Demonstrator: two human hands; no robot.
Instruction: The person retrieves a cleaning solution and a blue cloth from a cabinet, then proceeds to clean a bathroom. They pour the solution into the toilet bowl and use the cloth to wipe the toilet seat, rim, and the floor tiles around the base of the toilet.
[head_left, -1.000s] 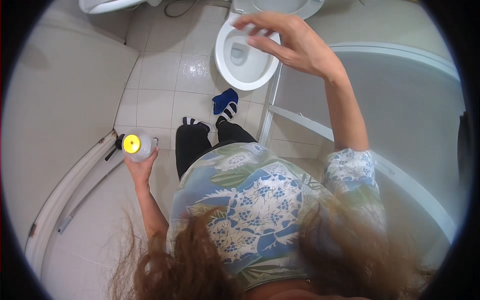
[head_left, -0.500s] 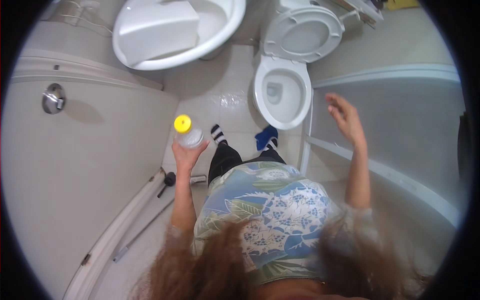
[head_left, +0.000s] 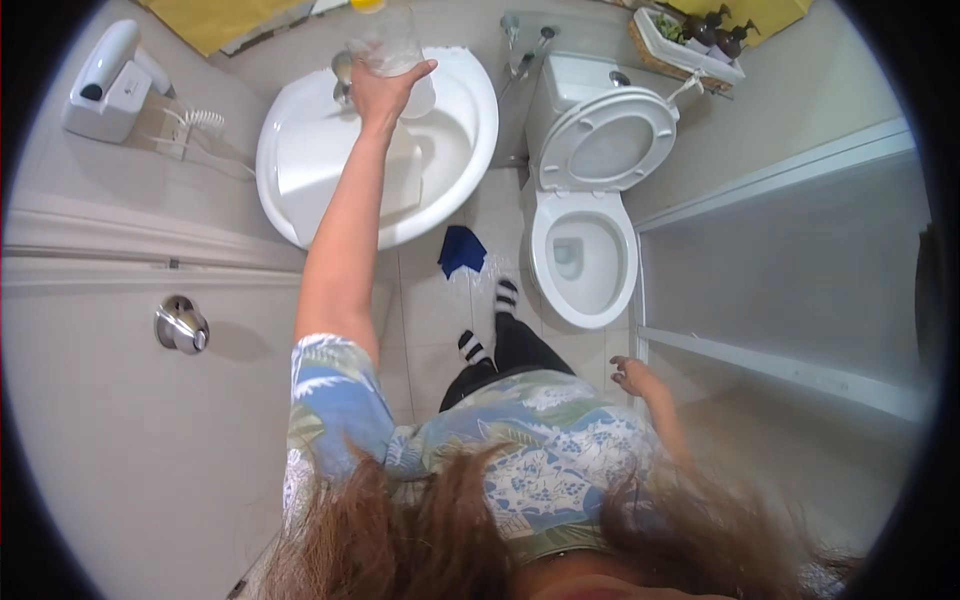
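Left hand [head_left: 385, 96]: grip clamped round clear bottle [head_left: 392, 42], yellow cap [head_left: 368, 4] cut by picture's upper edge. Bottle at back of white sink [head_left: 487, 110], just beside tap [head_left: 343, 78]; cannot tell whether base touches sink. Right hand [head_left: 637, 376]: fingers apart, nothing seen in it. To do well with 1 hand: hold body firmly without squeezing, avoid knocking tap or white slab [head_left: 308, 162] across sink, keep feet [head_left: 507, 296] off blue cloth [head_left: 462, 250] on floor.
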